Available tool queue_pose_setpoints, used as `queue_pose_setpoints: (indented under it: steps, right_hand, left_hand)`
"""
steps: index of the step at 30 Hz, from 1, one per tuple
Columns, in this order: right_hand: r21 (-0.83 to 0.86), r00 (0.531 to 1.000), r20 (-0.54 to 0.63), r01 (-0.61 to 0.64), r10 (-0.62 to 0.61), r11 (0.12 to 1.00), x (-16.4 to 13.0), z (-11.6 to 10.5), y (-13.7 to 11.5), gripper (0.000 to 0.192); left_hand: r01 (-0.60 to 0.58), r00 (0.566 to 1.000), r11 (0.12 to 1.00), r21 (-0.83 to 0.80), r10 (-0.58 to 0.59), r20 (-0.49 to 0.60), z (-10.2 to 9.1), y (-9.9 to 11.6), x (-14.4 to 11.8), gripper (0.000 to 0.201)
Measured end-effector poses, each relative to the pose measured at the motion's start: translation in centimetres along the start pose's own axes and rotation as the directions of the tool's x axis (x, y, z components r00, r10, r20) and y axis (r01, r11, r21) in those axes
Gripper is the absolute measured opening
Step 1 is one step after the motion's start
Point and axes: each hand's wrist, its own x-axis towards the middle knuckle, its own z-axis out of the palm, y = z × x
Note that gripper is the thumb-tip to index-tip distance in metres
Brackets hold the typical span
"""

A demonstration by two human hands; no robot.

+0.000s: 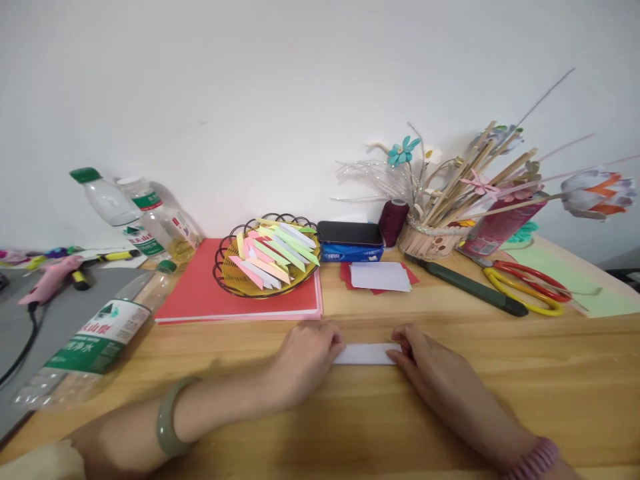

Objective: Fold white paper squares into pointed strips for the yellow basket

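Observation:
A narrow white strip of folded paper (367, 354) lies level just above or on the wooden table, stretched between my two hands. My left hand (311, 360) is closed, its thumb and fingers pinching the strip's left end. At the other end, my right hand (433, 367) grips the paper between thumb and curled fingers. Behind the strip sits a small stack of white paper pieces (380, 276) on top of red paper pieces (346, 273). The ends of the strip are partly covered by my fingers.
A yellow woven basket (218, 267) of folded paper pieces stands on red paper sheets (185, 293). Plastic bottles (100, 340) and a pink glue gun (53, 280) are at left. A dark green-handled tool (475, 288), scissors (525, 287) and a flower-filled holder (430, 240) occupy the right.

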Motion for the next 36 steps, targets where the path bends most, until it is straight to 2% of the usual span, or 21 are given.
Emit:
queue_pose_setpoints:
  steps: [5, 8, 16, 24, 28, 32, 36]
  right_hand:
    - [-0.013, 1.000, -0.004, -0.011, 0.011, 1.000, -0.1, 0.0, 0.1, 0.011]
    - [-0.015, 1.000, -0.008, -0.017, 0.016, 1.000, -0.1, 0.1, 0.0, 0.011]
    - [-0.040, 1.000, -0.018, -0.012, 0.011, 0.999, -0.1, 0.0, -0.3, 0.014]
    - [-0.046, 0.986, 0.161, -0.044, 0.051, 0.998, 0.8, -1.2, -0.7, 0.011]
    - [-0.036, 0.980, 0.187, -0.057, 0.062, 0.998, 1.1, -1.5, -0.9, 0.010]
    - [-0.092, 0.983, 0.159, -0.072, 0.086, 0.993, 0.7, -1.1, -1.0, 0.014]
    - [-0.100, 0.997, 0.038, -0.066, 0.070, 0.993, 0.2, -0.4, -0.6, 0.014]
  left_hand:
    - [0.044, 0.999, 0.960, -0.275, -0.050, -0.014, 0.2, -0.9, -0.1, 0.007]
    - [0.091, 0.995, 0.943, -0.321, -0.102, -0.016, 0.5, -1.0, -0.2, 0.005]
    - [0.081, 0.997, 0.982, -0.172, -0.083, -0.004, 0.2, -0.3, 0.0, 0.007]
    - [0.049, 0.999, 0.998, -0.048, -0.049, 0.001, 0.1, -0.1, 0.2, 0.010]
    - [0.041, 0.999, 0.999, -0.006, -0.041, 0.003, 0.2, 0.0, 0.2, 0.010]
    - [0.044, 0.999, 0.997, 0.060, -0.045, 0.024, 0.0, 0.2, 0.0, 0.010]
    - [-0.007, 0.999, 0.989, 0.146, 0.000, 0.048, -0.2, 0.4, -0.2, 0.012]
